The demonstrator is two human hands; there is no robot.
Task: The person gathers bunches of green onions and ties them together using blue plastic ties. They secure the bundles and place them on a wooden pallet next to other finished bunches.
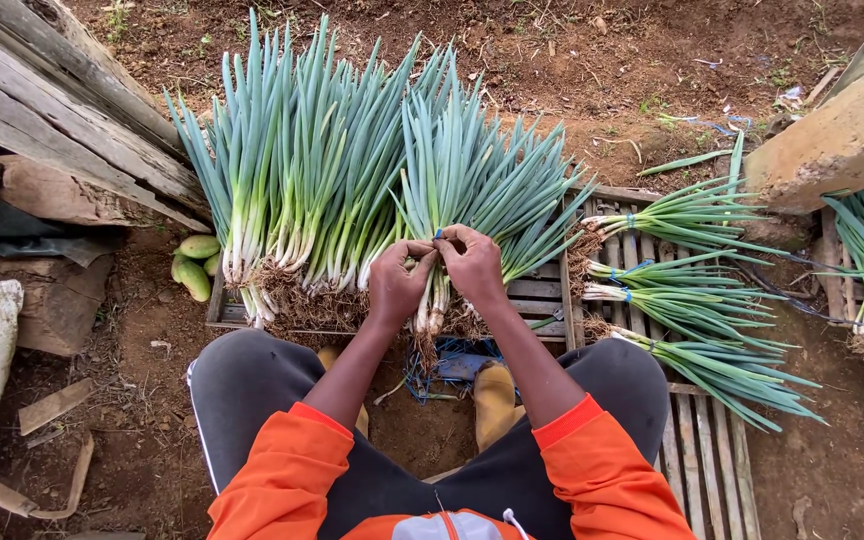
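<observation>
I see both hands closed on one bunch of spring onions (452, 190) over the wooden pallet (542, 290) — left hand (397, 283) and right hand (472, 265) touching, pinching a blue tie (439, 236) round the stalks — tied bunches (682, 290) lie to the right

1. Green onions (352, 170): blue-green leaves, white stalks, brown roots.
2. Tie (439, 236) pinched at my right hand (472, 268): blue.
3. My sleeves (592, 470): orange.
4. My trousers (252, 385): dark grey.
5. Boots (495, 400): mustard yellow.
6. Soil (592, 80): reddish brown.
</observation>
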